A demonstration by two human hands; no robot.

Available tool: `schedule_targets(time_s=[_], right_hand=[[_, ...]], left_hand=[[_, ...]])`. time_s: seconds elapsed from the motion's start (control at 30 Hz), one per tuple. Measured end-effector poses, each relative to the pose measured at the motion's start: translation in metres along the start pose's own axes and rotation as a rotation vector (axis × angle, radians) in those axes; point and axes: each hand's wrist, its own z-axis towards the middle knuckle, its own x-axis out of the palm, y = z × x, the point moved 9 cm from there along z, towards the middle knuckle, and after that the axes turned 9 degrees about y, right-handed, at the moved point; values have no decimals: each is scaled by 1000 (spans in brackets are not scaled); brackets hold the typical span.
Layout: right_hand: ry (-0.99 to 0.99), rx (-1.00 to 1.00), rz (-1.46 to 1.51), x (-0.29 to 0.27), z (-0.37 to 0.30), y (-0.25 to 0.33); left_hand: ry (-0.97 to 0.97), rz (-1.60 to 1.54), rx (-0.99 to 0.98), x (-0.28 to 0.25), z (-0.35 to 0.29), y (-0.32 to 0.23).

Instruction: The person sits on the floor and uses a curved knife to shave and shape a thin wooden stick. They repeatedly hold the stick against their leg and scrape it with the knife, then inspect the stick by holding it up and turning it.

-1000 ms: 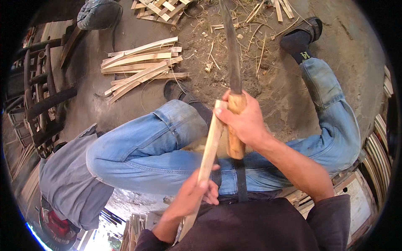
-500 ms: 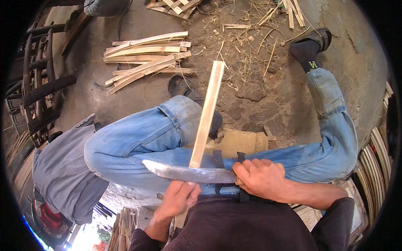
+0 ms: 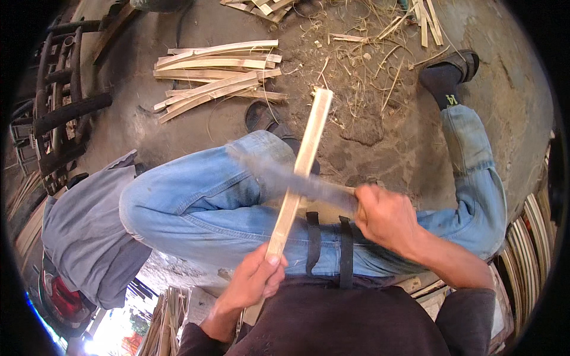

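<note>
My left hand [image 3: 255, 276] is closed around the lower part of a long, pale bamboo strip [image 3: 313, 127], which slants up and away over my lap. In my right hand [image 3: 386, 216] is the handle of a large curved knife [image 3: 323, 191]. Its blade lies across the middle of the strip, smeared by motion, with the tip toward my left knee. Whether the edge bites into the strip, I cannot tell. Two black straps [image 3: 346, 252] cross my right thigh.
On the floor ahead lies a pile of split bamboo strips [image 3: 219, 74]; shavings [image 3: 356, 65] litter the ground to its right. A dark rack-like frame [image 3: 59, 107] stands at left. Grey cloth [image 3: 98, 237] hangs beside my left knee. Bundled strips [image 3: 522, 261] are at right.
My right hand has moved the knife forward along the bamboo strip, away from my body and slightly right. My left hand keeps its hold, and the strip leans a little more to the right.
</note>
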Motion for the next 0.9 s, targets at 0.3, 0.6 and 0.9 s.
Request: schedule_targets(time_s=[0.3,0.6,0.9], right_hand=[[-182,0,-14,-33,28,-39],[-255,128,1467,9,68,-36],[136,-84,44,22,-19,38]], left_hand=[[65,65,-95,-6,-22,17],[159,285,87,14,6,12],[-80,218,150,5,17,-7]])
